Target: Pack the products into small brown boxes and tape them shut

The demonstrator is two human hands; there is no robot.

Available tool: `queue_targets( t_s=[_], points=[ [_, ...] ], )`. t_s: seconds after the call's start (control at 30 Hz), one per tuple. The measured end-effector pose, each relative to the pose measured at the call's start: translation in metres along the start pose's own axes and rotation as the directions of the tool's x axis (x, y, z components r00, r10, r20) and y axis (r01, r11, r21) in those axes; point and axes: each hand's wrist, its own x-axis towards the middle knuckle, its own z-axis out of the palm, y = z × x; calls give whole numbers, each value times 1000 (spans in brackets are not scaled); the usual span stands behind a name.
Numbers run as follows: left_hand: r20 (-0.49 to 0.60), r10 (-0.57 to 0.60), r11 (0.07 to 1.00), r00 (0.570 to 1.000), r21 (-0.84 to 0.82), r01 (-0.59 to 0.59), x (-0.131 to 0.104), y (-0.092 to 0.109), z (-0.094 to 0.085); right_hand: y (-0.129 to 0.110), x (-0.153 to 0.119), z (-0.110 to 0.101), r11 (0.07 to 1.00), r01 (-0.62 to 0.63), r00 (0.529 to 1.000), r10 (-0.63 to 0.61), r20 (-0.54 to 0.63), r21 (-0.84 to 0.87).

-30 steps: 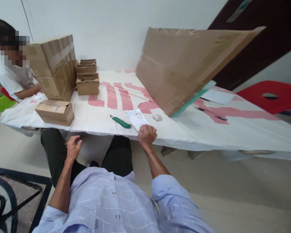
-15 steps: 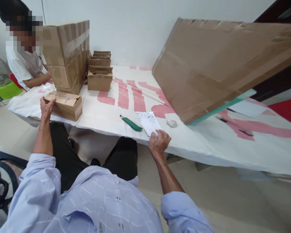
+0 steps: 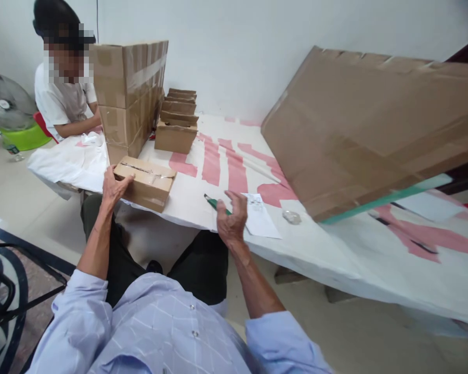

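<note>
My left hand (image 3: 115,188) grips the left end of a small cardboard box (image 3: 146,193), its thumb along the near side. The box lies near the table's front edge, with a dark line and clear tape on its top. My right hand (image 3: 233,217) hovers at the table edge with fingers apart and nothing seen in it. Behind it lies a green-handled knife (image 3: 211,201), its blade end pointing left and its handle partly covered by the hand. Right beside this hand is a white sheet of paper (image 3: 263,223) with printing at its far end.
Taped cartons (image 3: 134,78) stand stacked at the back left, beside a row of open small boxes (image 3: 175,137). A large cardboard sheet (image 3: 359,124) leans at the right. A clear crumpled lump (image 3: 291,217) lies near the paper. Another person (image 3: 68,101) sits behind the stack.
My right hand has left the paper's near corner and moved left to the green knife, its fingers spreading. The box has shifted right with my left hand. The view has turned slightly left.
</note>
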Motion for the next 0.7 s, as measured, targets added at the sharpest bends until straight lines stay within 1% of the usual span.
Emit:
queue_targets(
  t_s=[0.07, 0.13, 0.2, 0.3, 0.37, 0.47, 0.57, 0.63, 0.7],
  points=[
    [58, 54, 998, 997, -22, -53, -12, 5, 5, -22, 10, 10, 994, 8, 995, -20, 101, 113],
    [132, 102, 993, 986, -73, -93, -19, 7, 6, -37, 18, 18, 979, 2, 982, -41, 185, 205],
    [200, 143, 984, 969, -132, -118, -21, 8, 4, -47, 25, 24, 959, -10, 968, -62, 244, 284],
    [266, 200, 971, 943, -181, -154, -21, 9, -3, -52, 32, 32, 933, -33, 945, -87, 314, 359],
    [301, 224, 967, 927, -189, -172, -22, 10, -7, -52, 35, 35, 931, -37, 937, -93, 337, 362],
    [340, 239, 964, 910, -195, -180, -27, 12, -12, -49, 37, 35, 938, -32, 944, -85, 320, 345],
    [331, 248, 960, 910, -207, -187, -30, 13, -10, -46, 39, 32, 942, -28, 946, -83, 313, 335],
    [324, 234, 957, 917, -245, -157, -28, 12, -6, -45, 40, 30, 944, -26, 943, -86, 322, 328],
    [346, 208, 951, 915, -289, -107, -25, 11, -3, -44, 41, 29, 946, -29, 939, -85, 333, 323]
  ],
)
